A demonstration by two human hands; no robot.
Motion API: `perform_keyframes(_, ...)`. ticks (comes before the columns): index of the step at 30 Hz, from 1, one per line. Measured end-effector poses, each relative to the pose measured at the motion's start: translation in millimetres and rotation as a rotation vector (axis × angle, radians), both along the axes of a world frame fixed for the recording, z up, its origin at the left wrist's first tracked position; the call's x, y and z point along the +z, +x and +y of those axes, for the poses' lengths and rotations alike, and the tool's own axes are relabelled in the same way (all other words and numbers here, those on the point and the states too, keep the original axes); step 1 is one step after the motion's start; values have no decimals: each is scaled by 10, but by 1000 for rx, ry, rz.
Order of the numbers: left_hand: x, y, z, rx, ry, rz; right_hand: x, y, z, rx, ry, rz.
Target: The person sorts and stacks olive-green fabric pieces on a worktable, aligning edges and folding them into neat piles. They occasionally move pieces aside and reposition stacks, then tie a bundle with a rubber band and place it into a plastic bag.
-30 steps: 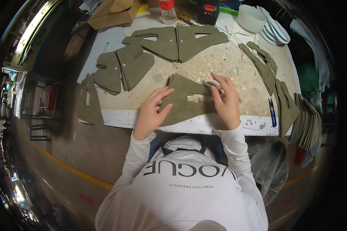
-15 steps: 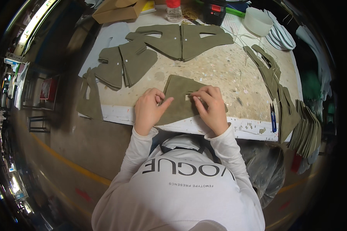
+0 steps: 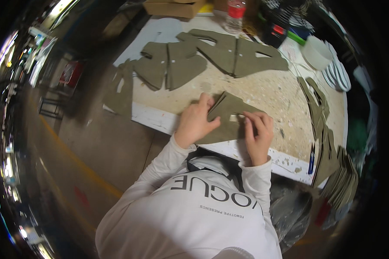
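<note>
A stack of olive-green cut pieces (image 3: 226,129), fabric or leather, lies at the table's near edge in front of me. Its upper left edge shows layers standing slightly apart. My left hand (image 3: 198,121) is at that edge, fingers curled round it and thumb over the top piece. A small pale label or patch (image 3: 234,118) shows on the top piece. Just right of it, my right hand (image 3: 259,131) is closed, index finger and thumb pinched close together over the piece. Whatever is between those fingertips is too small to make out.
More olive-green pieces (image 3: 188,64) with small white tags lie in pairs farther back. Narrow pieces (image 3: 317,103) and a blue-handled tool (image 3: 311,162) lie at right. Behind stand a bottle (image 3: 235,17), a cardboard box (image 3: 173,7) and a white tub (image 3: 316,52).
The view has swung, so the table sits farther right and tilted. My left fingers have come onto the stack's left edge, where layers now part. My right hand stays beside the pale patch.
</note>
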State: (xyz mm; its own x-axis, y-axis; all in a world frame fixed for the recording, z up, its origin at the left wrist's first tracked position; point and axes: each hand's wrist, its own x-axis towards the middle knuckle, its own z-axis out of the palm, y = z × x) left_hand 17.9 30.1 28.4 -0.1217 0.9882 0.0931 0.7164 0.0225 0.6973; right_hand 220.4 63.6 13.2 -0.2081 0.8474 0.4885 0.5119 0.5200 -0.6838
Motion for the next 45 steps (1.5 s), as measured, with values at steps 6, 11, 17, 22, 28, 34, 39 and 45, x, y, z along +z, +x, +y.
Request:
perform_keyframes(6,189,-96,27,-362,78,-11,-8,49,4,-14,7,10)
perform_keyframes(11,598,-460,-47,-358,267,79,-35,64,-4,-2,4,8)
perform_keyframes(17,654,-1435,-526,260,451,-105,-39,76,-16,-12,-32,40)
perform_keyframes(22,-105,-2118,-817,861,187,-406,-30,61,-31,-11,-59,43)
perform_keyframes(28,-267,-2282,-999,712,355,-763,-21,43,-52,2,-75,48)
perform_keyframes(34,-163,-2223,-1057,877,117,-516,-29,50,-55,3,-49,26)
perform_keyframes(39,-216,-2466,-948,872,3,668,-48,35,-66,10,-52,22)
perform_keyframes(45,-275,-2682,-524,805,52,630,-38,59,-82,-2,-24,2)
